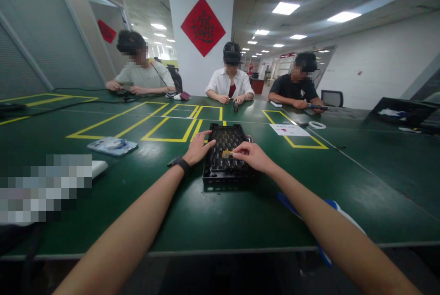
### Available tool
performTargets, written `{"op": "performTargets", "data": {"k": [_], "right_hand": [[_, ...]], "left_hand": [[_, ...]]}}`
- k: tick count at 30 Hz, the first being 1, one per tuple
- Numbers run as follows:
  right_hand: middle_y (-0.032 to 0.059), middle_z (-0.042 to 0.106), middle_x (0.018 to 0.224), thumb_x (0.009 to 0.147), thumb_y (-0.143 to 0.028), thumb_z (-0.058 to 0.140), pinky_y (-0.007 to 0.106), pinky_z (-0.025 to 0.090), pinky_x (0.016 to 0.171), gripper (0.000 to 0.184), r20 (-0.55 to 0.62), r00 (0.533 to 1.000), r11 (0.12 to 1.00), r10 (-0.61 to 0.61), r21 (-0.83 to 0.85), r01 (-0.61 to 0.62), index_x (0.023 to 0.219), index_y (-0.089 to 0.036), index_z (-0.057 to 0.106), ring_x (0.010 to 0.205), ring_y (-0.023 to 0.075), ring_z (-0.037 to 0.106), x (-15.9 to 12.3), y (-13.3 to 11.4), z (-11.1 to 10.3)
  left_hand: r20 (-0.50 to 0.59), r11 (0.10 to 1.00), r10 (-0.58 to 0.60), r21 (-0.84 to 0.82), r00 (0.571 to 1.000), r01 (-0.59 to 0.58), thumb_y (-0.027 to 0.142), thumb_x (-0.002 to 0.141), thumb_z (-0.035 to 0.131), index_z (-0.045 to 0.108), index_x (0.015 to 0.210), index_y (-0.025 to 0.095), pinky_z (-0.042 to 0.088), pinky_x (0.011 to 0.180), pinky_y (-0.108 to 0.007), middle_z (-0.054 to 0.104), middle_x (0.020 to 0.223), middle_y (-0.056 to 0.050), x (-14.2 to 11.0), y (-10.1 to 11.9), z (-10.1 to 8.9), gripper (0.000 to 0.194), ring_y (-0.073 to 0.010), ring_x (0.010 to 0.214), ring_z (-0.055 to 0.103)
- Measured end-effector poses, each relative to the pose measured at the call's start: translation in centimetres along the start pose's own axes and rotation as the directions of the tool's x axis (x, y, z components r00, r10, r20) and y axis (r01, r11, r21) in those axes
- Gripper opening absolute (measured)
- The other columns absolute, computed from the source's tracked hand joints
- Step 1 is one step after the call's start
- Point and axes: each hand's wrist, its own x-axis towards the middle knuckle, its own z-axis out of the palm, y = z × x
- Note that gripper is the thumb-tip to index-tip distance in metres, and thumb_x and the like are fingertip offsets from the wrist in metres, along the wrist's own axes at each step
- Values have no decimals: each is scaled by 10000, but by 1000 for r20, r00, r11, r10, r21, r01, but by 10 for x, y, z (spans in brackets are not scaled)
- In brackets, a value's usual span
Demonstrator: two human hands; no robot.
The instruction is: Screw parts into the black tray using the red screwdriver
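One black tray [227, 179] is noted on the green table [206, 226], directly ahead between the hands, its long axis pointing away; its left rim is touched by the spread left hand [198, 149], while a small yellowish piece [226, 153] is pinched over it by the nearer right hand [253, 155].

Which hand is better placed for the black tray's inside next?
Probably the right hand: it pinches a small yellowish piece over the tray, while the left hand is at its edge.
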Motion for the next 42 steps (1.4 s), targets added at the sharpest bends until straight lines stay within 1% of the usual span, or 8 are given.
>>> {"op": "performTargets", "data": {"k": [3,8,16,23,30,35,39,42], "right_hand": [[27,599,740,750,-343,618,214,386,579,248,141,984,994,-105,-4,107,876,-145,699,608,91,483,-4,-13,3],[34,643,736,756,-325,623,205,375,577,232,262,955,982,-138,-87,166,883,-151,710,599,91,505,-9,-22,9],[46,674,758,751,-314,635,231,380,646,179,241,954,938,-180,-248,240,821,-174,720,688,129,558,-7,-16,7],[36,652,749,793,-284,587,219,385,644,177,281,935,921,-214,-262,289,839,-156,702,651,106,538,-9,-18,6],[50,649,781,800,-256,575,239,393,681,154,278,928,896,-246,-300,328,824,-155,690,712,127,548,-9,-18,6],[42,649,751,789,-268,590,237,391,663,150,261,941,918,-215,-274,286,796,-154,687,679,119,541,-8,-15,8],[20,650,725,772,-287,611,205,389,595,181,247,962,985,-116,-99,144,868,-144,665,594,88,516,-10,-10,13],[20,650,719,753,-298,629,201,387,582,205,248,964,994,-92,-30,103,878,-139,664,583,83,511,-10,-7,15]], "left_hand": [[109,995,-99,14,989,98,304,774,477,394,1293,230,331,987,-398,485,1283,-67,3,-20,8,531,-232,1177,442],[98,995,-97,-11,990,98,228,765,406,379,1305,241,344,984,-392,510,1281,-47,10,-21,15,540,-225,1173,466],[37,992,-116,-45,993,118,213,737,427,421,1267,192,384,957,-368,554,1219,-69,20,-24,24,531,-210,1128,504],[31,988,-139,-68,990,141,235,763,427,455,1228,166,420,914,-332,597,1134,-77,14,-21,22,470,-196,1043,554],[47,990,-126,-57,991,129,236,768,431,465,1222,161,418,919,-334,580,1168,-81,14,-19,19,461,-200,1048,548],[40,990,-122,-59,992,125,233,772,429,469,1220,161,423,911,-329,582,1163,-80,14,-18,19,456,-199,1043,550],[44,990,-120,-64,992,123,234,774,427,462,1227,155,420,916,-333,584,1155,-82,14,-20,20,462,-198,1042,549],[34,992,-105,-70,994,107,231,771,424,464,1224,143,414,926,-334,583,1156,-87,14,-22,21,463,-198,1044,546]]}}
